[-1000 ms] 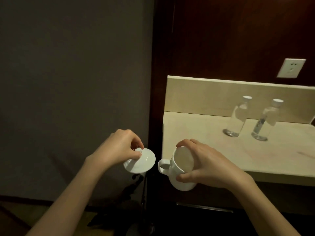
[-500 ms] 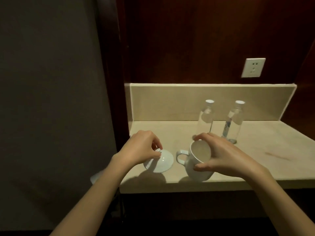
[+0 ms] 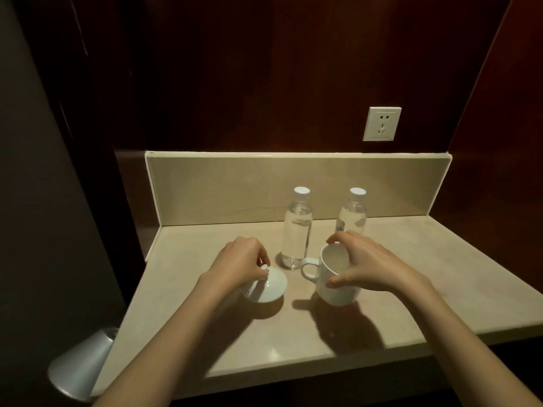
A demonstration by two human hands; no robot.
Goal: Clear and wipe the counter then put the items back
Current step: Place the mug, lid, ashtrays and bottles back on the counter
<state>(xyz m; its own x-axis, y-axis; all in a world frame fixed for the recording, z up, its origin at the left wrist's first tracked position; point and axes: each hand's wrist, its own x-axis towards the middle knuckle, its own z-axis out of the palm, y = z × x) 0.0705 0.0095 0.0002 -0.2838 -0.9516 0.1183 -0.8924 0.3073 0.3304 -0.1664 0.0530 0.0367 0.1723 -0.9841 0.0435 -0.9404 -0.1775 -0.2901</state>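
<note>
Your left hand (image 3: 238, 264) is closed around the knob of a white ceramic lid (image 3: 269, 287), fingers curled over the top. The lid is tilted, and the shadow beneath it suggests it is held just above the beige stone counter (image 3: 440, 274), though contact at its lower edge cannot be confirmed. Your right hand (image 3: 370, 265) grips a white ceramic mug (image 3: 332, 277) by the rim, thumb on the near side and fingers over the far side. The mug is tipped toward you, handle pointing left, its interior visible and apparently empty. It sits right of the lid, apart from it, with a shadow below.

Two clear plastic water bottles with white caps stand upright near the backsplash (image 3: 220, 189): the left bottle (image 3: 296, 230) just behind and between your hands, the right bottle (image 3: 352, 214) partly hidden behind your right hand. A white wall socket (image 3: 382, 123) is mounted on the dark wood panel above. A grey cone-shaped object (image 3: 82, 365) stands below the counter's left corner.
</note>
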